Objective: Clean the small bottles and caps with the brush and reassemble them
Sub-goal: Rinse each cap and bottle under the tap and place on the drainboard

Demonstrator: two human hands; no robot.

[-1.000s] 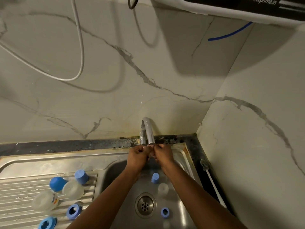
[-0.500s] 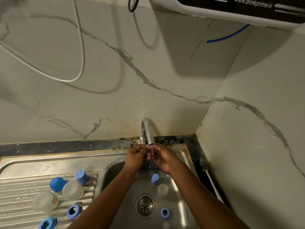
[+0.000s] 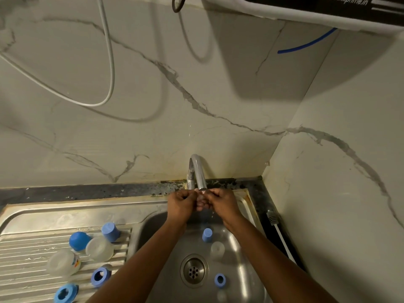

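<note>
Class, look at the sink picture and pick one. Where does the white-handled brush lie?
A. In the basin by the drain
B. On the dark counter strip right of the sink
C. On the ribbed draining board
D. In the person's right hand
B: the brush lies on the dark counter strip, outside the sink, next to the right wall.

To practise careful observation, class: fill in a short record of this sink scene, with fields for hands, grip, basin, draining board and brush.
hands: left hand and right hand meet under the tap
grip: fingers curled together; what they hold, if anything, is hidden
basin: basin holds an upright blue cap, a clear piece and a blue ring around the drain
draining board: draining board carries clear bottles and loose blue caps, unassembled
brush: brush lies right of the sink, untouched
</note>
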